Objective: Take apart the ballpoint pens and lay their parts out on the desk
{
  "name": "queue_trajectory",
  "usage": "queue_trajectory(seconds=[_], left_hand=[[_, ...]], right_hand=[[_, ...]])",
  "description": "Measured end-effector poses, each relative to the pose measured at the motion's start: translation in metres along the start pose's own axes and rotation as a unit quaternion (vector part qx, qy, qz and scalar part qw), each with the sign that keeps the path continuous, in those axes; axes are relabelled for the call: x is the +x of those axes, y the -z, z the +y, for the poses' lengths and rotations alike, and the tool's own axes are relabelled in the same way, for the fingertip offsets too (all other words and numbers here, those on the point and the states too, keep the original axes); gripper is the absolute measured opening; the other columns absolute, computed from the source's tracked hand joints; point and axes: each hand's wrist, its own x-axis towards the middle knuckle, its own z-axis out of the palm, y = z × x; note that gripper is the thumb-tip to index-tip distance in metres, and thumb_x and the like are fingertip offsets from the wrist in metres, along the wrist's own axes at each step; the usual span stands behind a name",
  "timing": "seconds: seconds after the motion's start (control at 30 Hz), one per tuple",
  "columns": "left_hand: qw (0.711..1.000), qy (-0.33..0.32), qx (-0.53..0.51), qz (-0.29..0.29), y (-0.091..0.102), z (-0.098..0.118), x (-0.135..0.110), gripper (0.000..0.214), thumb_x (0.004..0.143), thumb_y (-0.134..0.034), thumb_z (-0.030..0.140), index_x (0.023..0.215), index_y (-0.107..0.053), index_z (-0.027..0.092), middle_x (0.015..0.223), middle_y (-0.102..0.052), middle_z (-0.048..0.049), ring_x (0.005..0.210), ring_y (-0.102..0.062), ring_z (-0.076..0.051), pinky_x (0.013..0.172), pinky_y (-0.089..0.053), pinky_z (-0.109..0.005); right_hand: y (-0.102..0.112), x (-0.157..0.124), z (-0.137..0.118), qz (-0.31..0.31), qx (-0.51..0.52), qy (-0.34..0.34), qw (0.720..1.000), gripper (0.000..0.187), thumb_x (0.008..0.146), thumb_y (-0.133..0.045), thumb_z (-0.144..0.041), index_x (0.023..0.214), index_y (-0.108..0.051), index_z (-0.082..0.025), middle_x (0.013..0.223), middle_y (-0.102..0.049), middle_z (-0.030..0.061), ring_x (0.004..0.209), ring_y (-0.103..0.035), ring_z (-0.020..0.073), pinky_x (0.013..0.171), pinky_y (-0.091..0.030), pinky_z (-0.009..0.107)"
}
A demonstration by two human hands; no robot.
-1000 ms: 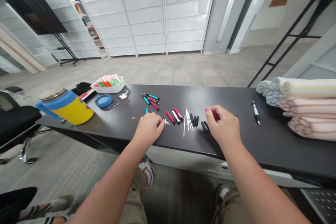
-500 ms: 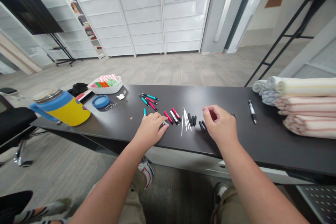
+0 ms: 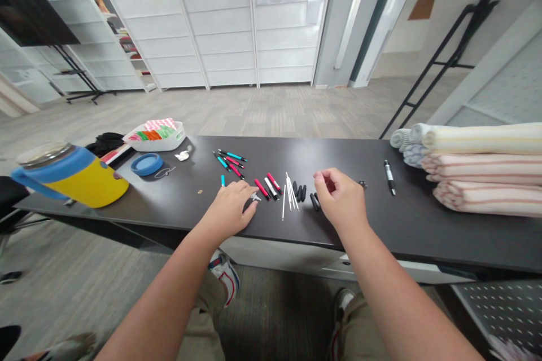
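My left hand (image 3: 231, 207) lies low on the dark desk with its fingers stretched out and thumb apart. Small silvery pieces (image 3: 256, 197) sit between its thumb and forefinger, and a blue pen barrel (image 3: 223, 180) shows just beyond it. To its right are red barrels (image 3: 262, 189), a white barrel (image 3: 271, 188) and several thin white refills (image 3: 292, 194). My right hand (image 3: 342, 198) is closed, thumb against curled fingers; whatever they hold is hidden. Black pen grips (image 3: 314, 201) lie beside it, and small metal parts (image 3: 363, 184) lie past its far side.
Several blue and red pens (image 3: 231, 162) lie at the back of the desk (image 3: 271, 152). Leftward are a yellow-blue jug (image 3: 84, 177), a blue lid (image 3: 146, 164) and a white basket (image 3: 180, 136). A black-and-white pen (image 3: 389, 177) and rolled cloths (image 3: 486, 168) are at right.
The camera has turned slightly right, so everything sits further left in the picture. Both hands keep nearly the same places on the desk, and more of the silvery pieces shows by my left hand.
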Motion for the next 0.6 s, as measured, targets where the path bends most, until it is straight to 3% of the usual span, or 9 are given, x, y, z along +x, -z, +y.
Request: queue_trajectory(seconds=[0.23, 0.33, 0.47, 0.53, 0.6], left_hand=[[1.000, -0.006, 0.011, 0.001, -0.001, -0.002, 0.000, 0.029, 0.101, -0.056, 0.033, 0.124, -0.068, 0.021, 0.123, -0.069, -0.0109, 0.113, -0.063, -0.029, 0.102, -0.046, -0.044], [1.000, -0.008, 0.012, 0.020, -0.001, -0.005, -0.001, 0.031, 0.102, -0.055, 0.037, 0.127, -0.066, 0.022, 0.124, -0.069, -0.0105, 0.116, -0.062, -0.029, 0.102, -0.046, -0.044], [0.996, 0.028, 0.011, 0.083, 0.001, -0.015, -0.001, 0.030, 0.104, -0.049, 0.038, 0.121, -0.067, 0.021, 0.116, -0.071, -0.0101, 0.109, -0.063, -0.028, 0.099, -0.047, -0.041], [0.993, 0.052, 0.015, 0.109, 0.002, -0.023, -0.001, 0.029, 0.104, -0.048, 0.037, 0.115, -0.068, 0.020, 0.110, -0.071, -0.0099, 0.104, -0.064, -0.028, 0.097, -0.047, -0.041], [0.990, 0.073, 0.021, 0.121, 0.003, -0.031, -0.002, 0.028, 0.103, -0.048, 0.038, 0.110, -0.069, 0.020, 0.106, -0.072, -0.0098, 0.100, -0.064, -0.028, 0.095, -0.047, -0.041]], right_hand=[[-0.001, 0.000, -0.001, -0.003, -0.008, 0.032, 0.999, 0.025, 0.100, -0.054, -0.036, 0.085, -0.068, -0.022, 0.073, -0.069, 0.0015, 0.065, -0.060, 0.0171, 0.065, -0.040, 0.030], [-0.001, -0.006, -0.007, -0.029, -0.014, 0.136, 0.990, 0.023, 0.102, -0.052, -0.031, 0.087, -0.068, -0.022, 0.076, -0.070, 0.0021, 0.068, -0.061, 0.0168, 0.068, -0.041, 0.030], [-0.004, -0.021, -0.022, -0.075, -0.021, 0.350, 0.934, 0.022, 0.103, -0.054, -0.028, 0.088, -0.069, -0.022, 0.073, -0.069, 0.0007, 0.067, -0.061, 0.0162, 0.069, -0.040, 0.032], [-0.007, -0.027, -0.029, -0.083, -0.019, 0.403, 0.911, 0.026, 0.103, -0.054, -0.030, 0.081, -0.066, -0.023, 0.067, -0.066, -0.0008, 0.064, -0.059, 0.0155, 0.065, -0.037, 0.033], [-0.010, -0.030, -0.032, -0.083, -0.020, 0.410, 0.908, 0.030, 0.104, -0.053, -0.031, 0.077, -0.065, -0.023, 0.065, -0.064, -0.0014, 0.062, -0.058, 0.0149, 0.064, -0.037, 0.033]])
